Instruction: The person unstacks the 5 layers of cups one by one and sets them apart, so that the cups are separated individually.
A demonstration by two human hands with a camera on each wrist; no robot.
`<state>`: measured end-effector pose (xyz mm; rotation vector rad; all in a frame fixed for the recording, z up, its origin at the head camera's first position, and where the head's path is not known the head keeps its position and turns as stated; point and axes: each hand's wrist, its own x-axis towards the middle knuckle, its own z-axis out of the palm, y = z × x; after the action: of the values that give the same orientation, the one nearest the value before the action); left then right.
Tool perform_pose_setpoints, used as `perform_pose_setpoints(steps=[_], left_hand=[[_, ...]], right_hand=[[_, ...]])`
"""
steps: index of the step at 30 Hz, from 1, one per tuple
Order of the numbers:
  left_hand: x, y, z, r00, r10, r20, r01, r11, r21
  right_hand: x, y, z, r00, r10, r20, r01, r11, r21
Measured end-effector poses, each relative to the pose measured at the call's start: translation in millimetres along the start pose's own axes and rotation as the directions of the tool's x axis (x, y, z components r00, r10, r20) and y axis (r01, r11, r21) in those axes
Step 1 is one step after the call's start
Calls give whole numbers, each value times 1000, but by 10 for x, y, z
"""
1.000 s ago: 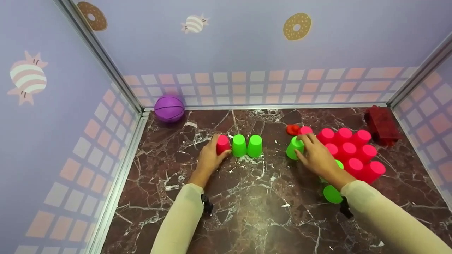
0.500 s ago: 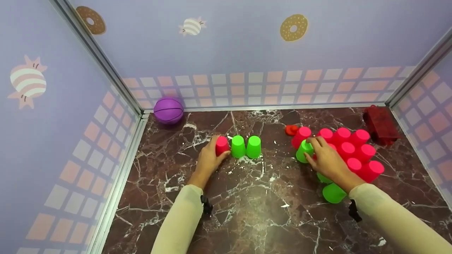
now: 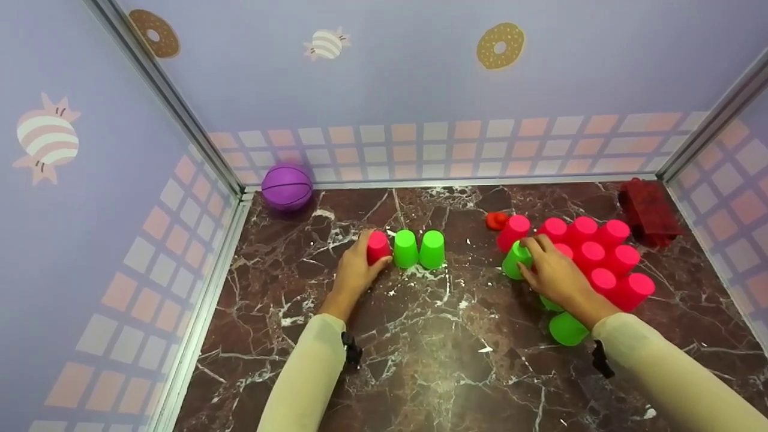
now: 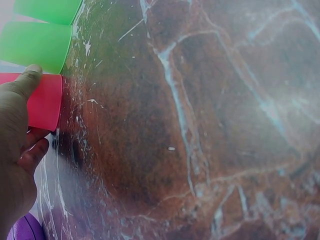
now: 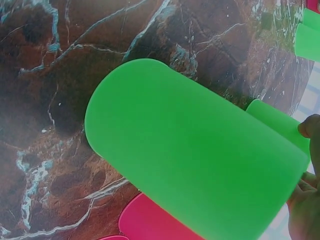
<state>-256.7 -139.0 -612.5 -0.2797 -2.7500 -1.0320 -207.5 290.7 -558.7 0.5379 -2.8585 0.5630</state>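
In the head view my left hand (image 3: pixel 354 271) holds an upside-down pink cup (image 3: pixel 378 246) between thumb and fingers. Two green cups, one nearer (image 3: pixel 405 249) and one farther (image 3: pixel 432 250), stand in line to its right. My right hand (image 3: pixel 557 273) grips another inverted green cup (image 3: pixel 515 262) beside the front left of a cluster of pink cups (image 3: pixel 591 255). The left wrist view shows the thumb over the pink cup's side (image 4: pixel 46 102). In the right wrist view a large green cup (image 5: pixel 190 150) fills the foreground, and the gripped cup (image 5: pixel 277 125) shows behind it.
A green cup (image 3: pixel 567 329) stands by my right forearm. At the back left corner is a purple ball (image 3: pixel 287 188); a dark red translucent block-shaped thing (image 3: pixel 651 213) lies at the back right. A small orange-red object (image 3: pixel 496 221) sits behind the cups. Walls enclose the marbled surface.
My right hand has moved the green cup to the right and slightly nearer, up against the pink cluster, then stays there. My left hand keeps its hold on the pink cup.
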Motion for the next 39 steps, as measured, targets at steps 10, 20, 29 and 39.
perform_pose_setpoints(steps=[10,20,29,39], left_hand=[[0,-12,-1,1000,0,2,0,1000,11],[-3,-19,2,1000,-10,7,10,1000,9],[14,7,-22,1000,-1,-9,1,1000,15],[0,-4,1,1000,-8,5,8,1000,9]], right_hand=[[16,-26,-30,998,-39,-40,38,999,-19],[126,-130,-79,998,-44,-56,39,996,-77],[437,-434,23,991,-113,-68,108,991,-73],[673,-894,314,992,-120,25,120,993,1]])
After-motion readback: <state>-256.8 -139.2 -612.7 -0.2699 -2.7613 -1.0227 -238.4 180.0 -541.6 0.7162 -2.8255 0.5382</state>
